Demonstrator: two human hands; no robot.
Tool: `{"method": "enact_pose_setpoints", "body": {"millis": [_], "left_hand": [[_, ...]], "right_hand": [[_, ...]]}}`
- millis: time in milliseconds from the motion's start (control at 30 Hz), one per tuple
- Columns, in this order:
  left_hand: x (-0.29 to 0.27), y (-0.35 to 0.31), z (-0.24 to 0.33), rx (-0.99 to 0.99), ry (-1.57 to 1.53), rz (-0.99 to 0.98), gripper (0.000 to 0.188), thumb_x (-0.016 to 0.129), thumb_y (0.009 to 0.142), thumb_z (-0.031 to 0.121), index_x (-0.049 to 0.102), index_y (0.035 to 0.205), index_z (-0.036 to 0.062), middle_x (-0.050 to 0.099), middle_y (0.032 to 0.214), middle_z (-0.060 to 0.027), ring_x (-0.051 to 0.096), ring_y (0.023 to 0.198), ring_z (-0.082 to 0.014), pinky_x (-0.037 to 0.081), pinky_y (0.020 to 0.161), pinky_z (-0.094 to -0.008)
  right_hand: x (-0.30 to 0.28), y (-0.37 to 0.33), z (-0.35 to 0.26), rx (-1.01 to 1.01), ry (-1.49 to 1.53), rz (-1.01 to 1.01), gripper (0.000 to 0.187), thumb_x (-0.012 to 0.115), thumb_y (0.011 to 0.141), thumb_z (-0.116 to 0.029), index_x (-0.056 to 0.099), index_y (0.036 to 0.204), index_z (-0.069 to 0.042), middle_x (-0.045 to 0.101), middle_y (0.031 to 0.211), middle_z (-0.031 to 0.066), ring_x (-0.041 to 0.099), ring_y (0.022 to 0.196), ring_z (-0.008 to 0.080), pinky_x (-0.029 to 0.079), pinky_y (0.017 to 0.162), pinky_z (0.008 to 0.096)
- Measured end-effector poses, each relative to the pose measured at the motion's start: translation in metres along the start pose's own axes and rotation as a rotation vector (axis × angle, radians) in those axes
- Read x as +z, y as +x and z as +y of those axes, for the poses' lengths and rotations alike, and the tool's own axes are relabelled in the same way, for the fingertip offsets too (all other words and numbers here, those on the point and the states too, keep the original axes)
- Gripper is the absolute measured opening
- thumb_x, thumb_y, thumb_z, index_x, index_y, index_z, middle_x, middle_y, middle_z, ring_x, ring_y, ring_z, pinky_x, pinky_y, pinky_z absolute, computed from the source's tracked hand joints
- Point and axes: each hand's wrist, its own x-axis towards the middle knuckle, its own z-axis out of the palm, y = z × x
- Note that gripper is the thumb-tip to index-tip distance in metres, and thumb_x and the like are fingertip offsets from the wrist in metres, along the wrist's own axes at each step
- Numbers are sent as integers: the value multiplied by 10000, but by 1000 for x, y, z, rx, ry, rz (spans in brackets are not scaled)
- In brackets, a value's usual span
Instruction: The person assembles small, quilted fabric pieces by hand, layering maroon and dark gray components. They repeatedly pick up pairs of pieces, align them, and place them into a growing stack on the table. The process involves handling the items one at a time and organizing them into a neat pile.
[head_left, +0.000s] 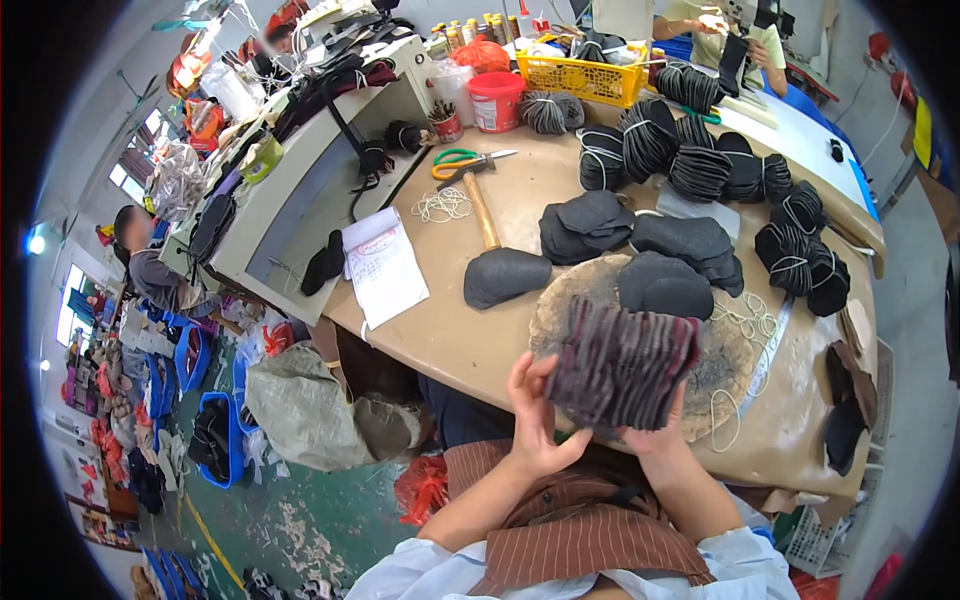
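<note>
A thick stack of dark cut pieces with maroon edges (628, 368) is held up in front of me over the near side of the round board. My right hand (660, 432) is closed on its lower right part, its fingers mostly hidden by the stack. At the other end of the stack is my left hand (538, 420), fingers apart and thumb stretched out beneath the near corner; whether it bears any weight cannot be told. Behind the stack, loose black oval pieces (665, 285) rest on the worn round board (735, 370). Another black pile (505, 277) lies left of the board.
A wooden-handled hammer (480, 210), orange-and-green scissors (455, 165) and a paper sheet (385, 265) lie on the tan table. Tied black bundles (700, 172) line its far right. Behind stand a red bucket (497, 102) and yellow basket (580, 80). Another person (690, 25) works beyond.
</note>
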Motion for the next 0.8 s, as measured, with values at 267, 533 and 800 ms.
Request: {"method": "enact_pose_setpoints", "body": {"millis": [267, 533, 800], "left_hand": [[-2, 59, 46, 21, 650, -547, 1513, 910, 493, 501, -131, 1432, -69, 235, 1440, -271, 281, 1356, -372, 191, 1137, -430], [-6, 43, -30, -142, 472, -404, 1330, 942, 517, 339, 62, 1437, -47, 320, 1409, -203, 325, 1337, -288, 258, 1111, -393], [8, 31, -10, -256, 191, -329, 984, 879, 653, 168, 227, 1367, -13, 456, 1276, -127, 466, 1199, -203, 362, 1039, -340]], "right_hand": [[9, 9, -36, -322, -667, -13, 882, 811, 637, -154, 317, 1350, 5, 477, 1251, 110, 511, 1150, 198, 399, 1011, 331], [-20, 11, -28, -196, -797, -82, 1071, 741, 718, -433, 130, 1475, 14, 266, 1464, 144, 289, 1360, 238, 227, 1120, 377], [-4, -9, -33, -112, -788, 10, 709, 476, 876, -198, 171, 1471, 38, 325, 1456, 142, 328, 1352, 236, 266, 1117, 368]]}}
